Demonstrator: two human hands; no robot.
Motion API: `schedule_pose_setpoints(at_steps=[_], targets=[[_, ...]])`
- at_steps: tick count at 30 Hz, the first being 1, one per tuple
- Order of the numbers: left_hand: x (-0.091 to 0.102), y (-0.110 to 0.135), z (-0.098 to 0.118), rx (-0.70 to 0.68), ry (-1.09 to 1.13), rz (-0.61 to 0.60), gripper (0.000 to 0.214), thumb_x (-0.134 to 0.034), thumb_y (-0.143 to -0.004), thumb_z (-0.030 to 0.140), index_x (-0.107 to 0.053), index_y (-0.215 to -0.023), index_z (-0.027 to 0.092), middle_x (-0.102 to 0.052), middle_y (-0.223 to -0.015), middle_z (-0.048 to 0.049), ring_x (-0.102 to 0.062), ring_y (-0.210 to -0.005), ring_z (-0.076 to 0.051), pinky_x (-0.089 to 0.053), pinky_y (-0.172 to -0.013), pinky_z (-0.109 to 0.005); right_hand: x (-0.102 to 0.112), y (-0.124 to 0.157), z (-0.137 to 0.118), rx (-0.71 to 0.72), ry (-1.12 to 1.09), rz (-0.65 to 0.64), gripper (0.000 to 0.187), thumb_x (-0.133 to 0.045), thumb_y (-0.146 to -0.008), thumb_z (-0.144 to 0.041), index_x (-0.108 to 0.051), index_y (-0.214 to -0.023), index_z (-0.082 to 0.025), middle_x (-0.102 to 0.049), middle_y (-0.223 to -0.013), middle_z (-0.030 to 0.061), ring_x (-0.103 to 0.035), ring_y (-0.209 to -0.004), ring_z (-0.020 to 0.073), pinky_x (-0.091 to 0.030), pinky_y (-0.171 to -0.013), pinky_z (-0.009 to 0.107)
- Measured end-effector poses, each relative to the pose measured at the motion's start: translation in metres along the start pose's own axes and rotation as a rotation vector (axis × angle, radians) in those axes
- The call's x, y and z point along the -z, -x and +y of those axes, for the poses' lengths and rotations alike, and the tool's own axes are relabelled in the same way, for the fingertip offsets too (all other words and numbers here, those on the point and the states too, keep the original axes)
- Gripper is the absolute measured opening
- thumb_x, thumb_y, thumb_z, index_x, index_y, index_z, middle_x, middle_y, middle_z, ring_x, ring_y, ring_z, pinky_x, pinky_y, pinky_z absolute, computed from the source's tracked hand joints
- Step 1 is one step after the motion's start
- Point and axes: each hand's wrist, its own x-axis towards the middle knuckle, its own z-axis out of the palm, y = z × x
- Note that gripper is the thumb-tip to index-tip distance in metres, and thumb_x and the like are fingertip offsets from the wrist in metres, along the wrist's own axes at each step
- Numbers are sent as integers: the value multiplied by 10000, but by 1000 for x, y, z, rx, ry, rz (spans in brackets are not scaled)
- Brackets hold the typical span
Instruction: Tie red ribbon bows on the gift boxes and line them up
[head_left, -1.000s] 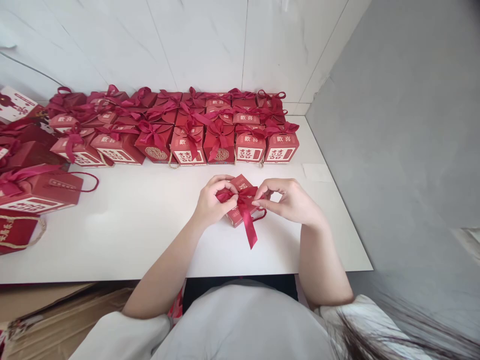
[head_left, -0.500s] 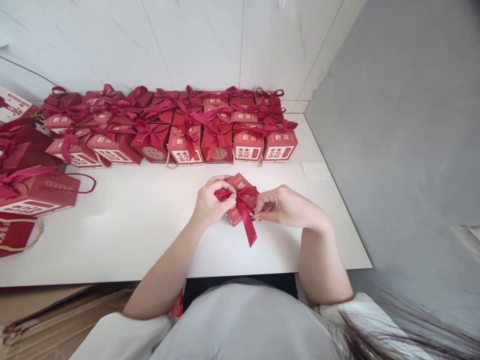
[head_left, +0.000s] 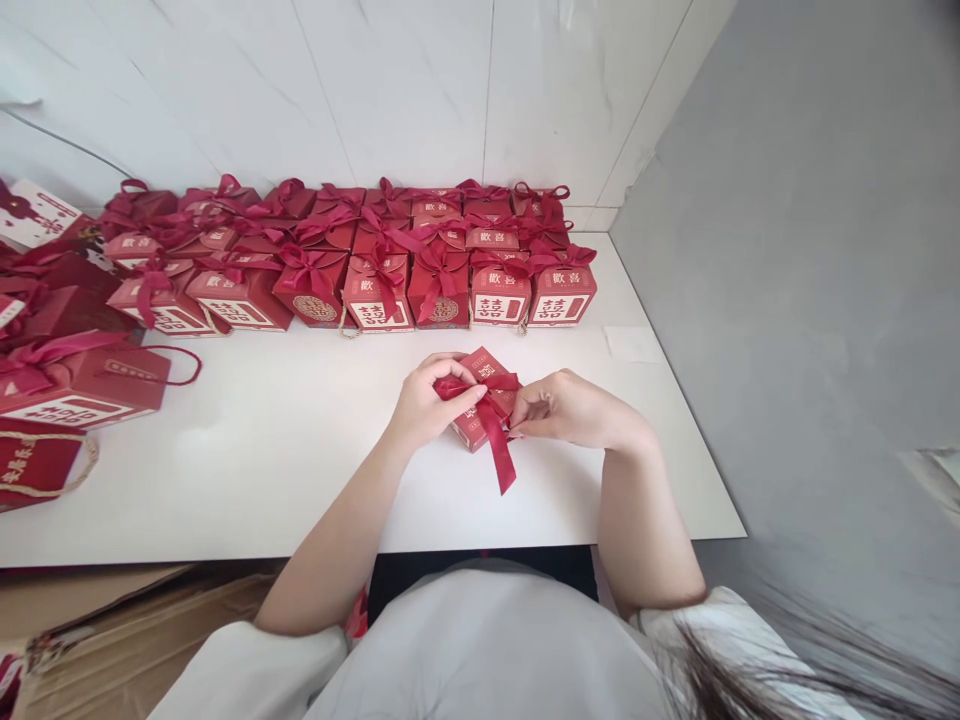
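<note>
A small red gift box (head_left: 478,366) lies on the white table in front of me, turned at an angle. A dark red ribbon (head_left: 498,446) is tied across it in a bow, one tail hanging toward me. My left hand (head_left: 433,400) pinches the bow near its knot, with thumb and fingertips closed on the ribbon. At the box's right side, the fingers of my right hand (head_left: 559,408) are closed on a part of the ribbon, mostly hidden behind them.
Rows of red gift boxes (head_left: 379,295) with bows stand along the tiled wall (head_left: 405,90). Larger red boxes (head_left: 127,378) crowd the left end of the table (head_left: 247,460). A white slip (head_left: 632,344) lies at right, near the grey wall (head_left: 795,280). Cardboard (head_left: 142,640) sits below the table's left edge.
Both hands stay at the box and hold the ribbon much as before. The whole view has shifted slightly, with the boxes at left appearing a little farther right.
</note>
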Motion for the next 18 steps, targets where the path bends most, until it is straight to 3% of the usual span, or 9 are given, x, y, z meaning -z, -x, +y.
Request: schedule_pose_setpoints(at_steps=[4, 7, 10, 13, 18], targets=[[0, 0, 0, 11, -7, -11, 155, -763, -743, 324, -663, -758, 206, -646, -1185, -84, -643, -1128, -262, -452, -1070, -472, 8, 7, 5, -20, -40, -26, 52, -678, -809, -242, -718, -790, -216, -745, -768, 0, -673, -684, 156, -516, -631, 280], [8, -1, -1, -24, 7, -72, 193, -764, -750, 348, -661, -851, 219, -619, -1280, -88, -609, -1213, -268, -434, -1099, -468, 16, 12, 8, -59, -85, 7, 184, -681, -850, -385, -689, -819, -204, -718, -739, 16, -657, -655, 155, -531, -635, 291], [28, -2, -3, -61, 123, -119, 284, -710, -806, 376, -613, -1042, 252, -581, -1386, -88, -553, -1308, -260, -432, -1110, -464, 18, 9, 9, -57, -166, 237, 300, -606, -907, -503, -644, -919, -206, -708, -835, 37, -663, -751, 168, -552, -679, 301], [49, -3, -3, -162, 171, -35, 254, -632, -858, 410, -583, -1055, 257, -571, -1399, -97, -496, -1367, -263, -429, -1113, -473, 12, -3, 9, 17, -161, 433, 312, -536, -951, -516, -627, -969, -218, -691, -1018, 54, -644, -945, 187, -544, -822, 336], [60, -1, 1, -251, -41, -113, 323, -743, -786, 387, -627, -1058, 256, -540, -1409, -101, -472, -1373, -274, -402, -1137, -468, 0, -18, 9, 115, -136, 376, 256, -574, -946, -454, -618, -1073, -237, -641, -1171, 48, -613, -1080, 193, -479, -986, 395]])
